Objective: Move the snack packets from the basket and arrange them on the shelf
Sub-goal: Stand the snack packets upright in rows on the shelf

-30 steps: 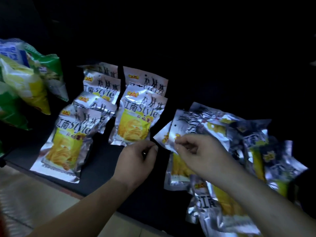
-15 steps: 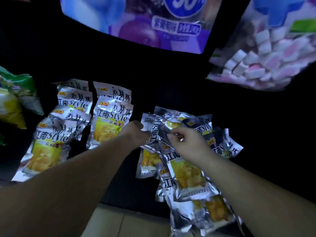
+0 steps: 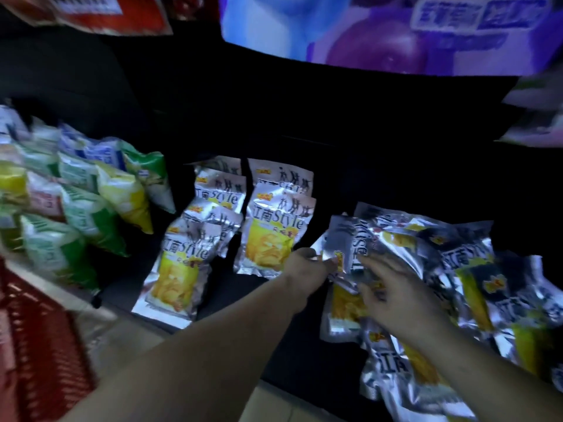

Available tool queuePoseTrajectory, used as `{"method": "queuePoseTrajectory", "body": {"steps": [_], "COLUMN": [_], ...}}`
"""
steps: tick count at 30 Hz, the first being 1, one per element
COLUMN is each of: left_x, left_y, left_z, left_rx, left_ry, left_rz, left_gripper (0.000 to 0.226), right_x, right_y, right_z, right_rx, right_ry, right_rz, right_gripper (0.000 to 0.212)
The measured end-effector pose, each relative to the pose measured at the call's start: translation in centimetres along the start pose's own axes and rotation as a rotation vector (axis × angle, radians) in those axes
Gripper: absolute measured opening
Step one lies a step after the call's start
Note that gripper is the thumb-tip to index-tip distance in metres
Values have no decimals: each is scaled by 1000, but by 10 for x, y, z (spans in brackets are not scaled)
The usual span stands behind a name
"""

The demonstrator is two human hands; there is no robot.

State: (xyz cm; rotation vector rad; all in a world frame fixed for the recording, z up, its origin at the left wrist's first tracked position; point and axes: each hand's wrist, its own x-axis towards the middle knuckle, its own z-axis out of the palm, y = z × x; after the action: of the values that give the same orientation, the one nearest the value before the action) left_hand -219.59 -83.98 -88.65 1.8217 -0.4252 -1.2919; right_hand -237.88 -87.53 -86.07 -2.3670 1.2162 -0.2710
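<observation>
With left hand [image 3: 307, 268] pinching a corner of the top packet [image 3: 344, 239] and right hand [image 3: 396, 296] spread over the messy pile [image 3: 457, 269] on the shelf [image 3: 304, 345], peel just that one free. Lay label-up beside the neat rows [image 3: 274, 226].

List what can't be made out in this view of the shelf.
Head view only.
Red basket: cut off by the left and bottom edges; contents unseen.
Green bags: motion blur, print unreadable.
Loose packets: overlapping, cut by the right edge; count unclear.
Right hand: fingers blur into the foil; grip unclear.
Packet pinched by the left hand: partly hidden behind both hands.
</observation>
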Motion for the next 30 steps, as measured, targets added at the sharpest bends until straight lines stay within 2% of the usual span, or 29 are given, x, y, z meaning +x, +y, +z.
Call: {"method": "queuePoseTrajectory", "body": {"steps": [3,8,14,16,20,24,27,30], "left_x": [2,-12,-36,-50,-74,-89,-95,-91], "left_y": [5,16,54,69,77,68,59,52], "left_z": [-3,4,-11,-22,-56,-95,-127,-152], "left_rx": [-26,-80,-457,-544,-479,-317,-123,-199], "left_ry": [-18,-100,-320,-357,-308,-257,-188,-178], "left_rz": [39,87,57,71,137,242,322,259], "left_gripper": [13,18,11,7,12,14,17,12], "right_x": [4,8,13,16,12,11,18,23], "right_y": [-2,1,-13,-27,-59,-93,-114,-132], "right_z": [7,3,-15,-25,-32,-22,-18,-11], "right_rx": [-77,-145,-196,-112,69,341,540,683], "right_ry": [24,50,128,178,178,132,3,-139], "right_rz": [7,16,-48,-58,-171,-153,-67,1], "right_gripper": [58,68,74,66,50,52,58,69]}}
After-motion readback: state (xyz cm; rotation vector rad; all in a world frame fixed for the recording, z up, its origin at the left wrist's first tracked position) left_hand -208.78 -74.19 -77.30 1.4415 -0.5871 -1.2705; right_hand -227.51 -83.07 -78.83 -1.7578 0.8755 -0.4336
